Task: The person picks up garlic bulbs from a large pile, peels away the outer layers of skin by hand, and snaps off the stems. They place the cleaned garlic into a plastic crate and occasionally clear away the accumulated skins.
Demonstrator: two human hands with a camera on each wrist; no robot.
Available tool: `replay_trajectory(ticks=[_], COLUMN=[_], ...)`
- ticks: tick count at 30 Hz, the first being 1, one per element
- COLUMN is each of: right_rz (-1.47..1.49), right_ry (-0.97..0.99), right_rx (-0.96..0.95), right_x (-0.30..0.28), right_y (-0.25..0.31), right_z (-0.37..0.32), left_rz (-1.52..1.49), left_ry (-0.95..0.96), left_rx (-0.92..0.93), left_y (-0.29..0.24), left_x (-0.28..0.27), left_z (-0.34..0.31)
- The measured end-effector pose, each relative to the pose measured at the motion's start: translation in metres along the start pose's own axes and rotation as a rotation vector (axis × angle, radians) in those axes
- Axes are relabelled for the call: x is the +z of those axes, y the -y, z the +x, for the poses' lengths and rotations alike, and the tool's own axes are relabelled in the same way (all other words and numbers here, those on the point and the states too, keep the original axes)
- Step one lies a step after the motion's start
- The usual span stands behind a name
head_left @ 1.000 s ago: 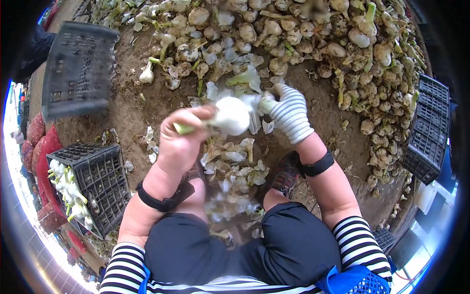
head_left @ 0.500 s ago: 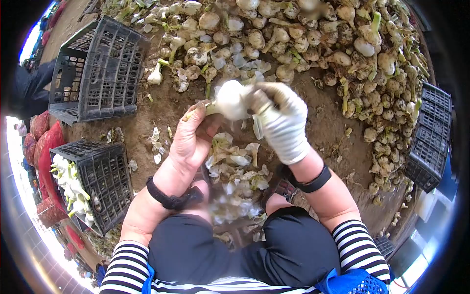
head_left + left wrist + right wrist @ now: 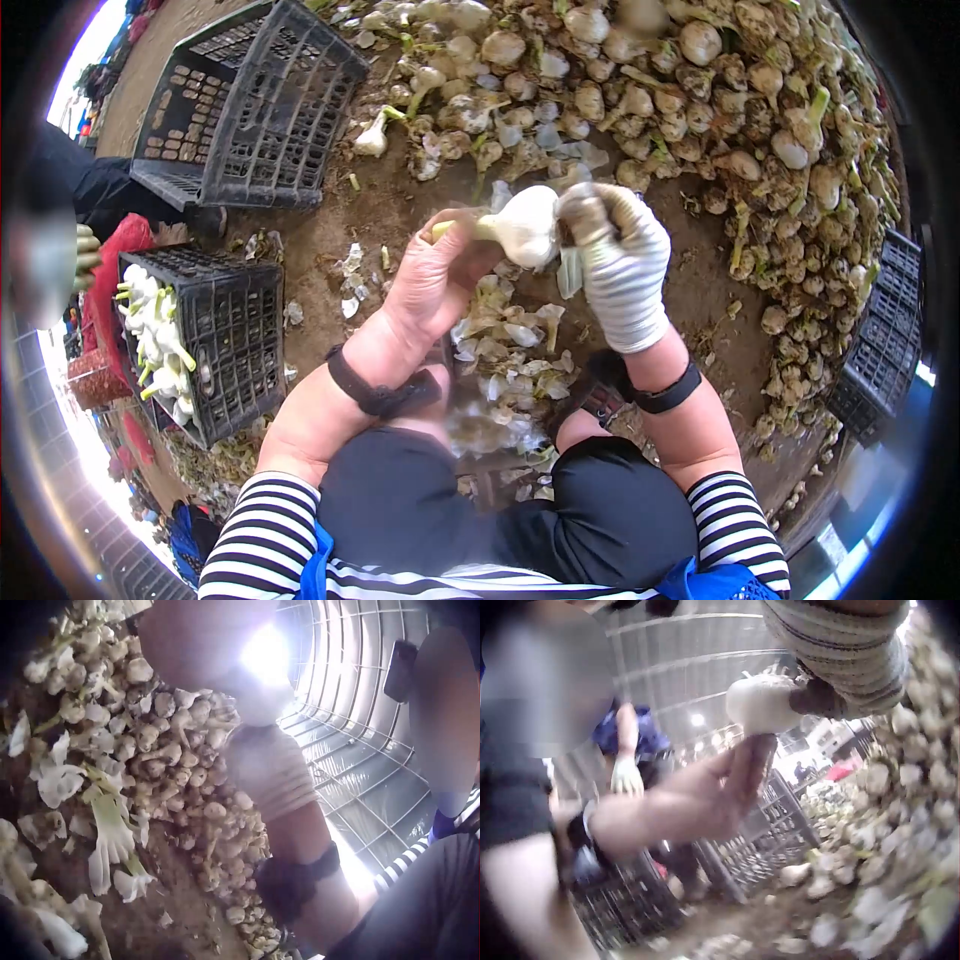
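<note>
My bare left hand [image 3: 433,268] grips a white garlic bulb [image 3: 527,226] by its pale green stem, above loose skins on the ground. The bulb looks clean and smooth, its root end towards my right hand. My right hand [image 3: 622,270], in a white and grey striped glove, has its fingers curled at that root end. A pale, flat strip [image 3: 570,272] hangs beside the glove. In the right wrist view the gloved fingertips meet the bulb [image 3: 761,703], and my left hand [image 3: 739,780] is under it. The left wrist view shows the gloved hand [image 3: 266,769] partly blurred.
A pile of unpeeled garlic [image 3: 700,110] spreads ahead and right. Peeled skins [image 3: 510,340] lie between my feet. At left stand a crate of white bulbs [image 3: 235,350] and a tilted black crate [image 3: 270,110]. More crates [image 3: 880,340] stand right. Another person's gloved hand [image 3: 86,258] shows far left.
My right hand has come in to the bulb's root end, its fingers curled. The tilted crate has shifted right and turned. Another person has come into view at far left.
</note>
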State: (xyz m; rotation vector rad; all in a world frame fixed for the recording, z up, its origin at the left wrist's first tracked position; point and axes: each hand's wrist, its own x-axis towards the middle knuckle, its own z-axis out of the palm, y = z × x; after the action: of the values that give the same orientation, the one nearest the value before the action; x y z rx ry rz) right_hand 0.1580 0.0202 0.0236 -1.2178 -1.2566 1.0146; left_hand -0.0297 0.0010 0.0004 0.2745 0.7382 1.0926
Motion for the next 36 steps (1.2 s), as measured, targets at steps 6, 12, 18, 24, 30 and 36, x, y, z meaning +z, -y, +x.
replay_trajectory(ticks=[6, 12, 18, 24, 30, 36], right_rz=[0.271, 0.138, 0.102, 0.019, 0.027, -0.139], right_ry=[0.096, 0.063, -0.171, -0.108, -0.118, 0.058], right_rx=[0.424, 0.643, 0.657, 0.626, 0.654, 0.664], right_x=[-0.006, -0.069, -0.091, -0.118, -0.165, -0.159], right_y=[-0.037, -0.128, -0.144, -0.181, -0.226, -0.219], right_z=[-0.002, -0.034, -0.051, -0.052, -0.053, -0.036], left_rz=[0.380, 1.282, 2.118, 1.916, 1.136, 1.048], left_ry=[-0.105, -0.700, -1.125, -0.997, -1.585, -1.685], left_rx=[0.273, 1.010, 1.129, 0.948, 1.092, 0.786], left_y=[-0.052, -0.157, -0.222, -0.203, -0.246, -0.301], left_x=[-0.002, -0.070, -0.126, -0.115, -0.150, -0.243], left_z=[-0.026, -0.140, -0.256, -0.279, -0.375, -0.410])
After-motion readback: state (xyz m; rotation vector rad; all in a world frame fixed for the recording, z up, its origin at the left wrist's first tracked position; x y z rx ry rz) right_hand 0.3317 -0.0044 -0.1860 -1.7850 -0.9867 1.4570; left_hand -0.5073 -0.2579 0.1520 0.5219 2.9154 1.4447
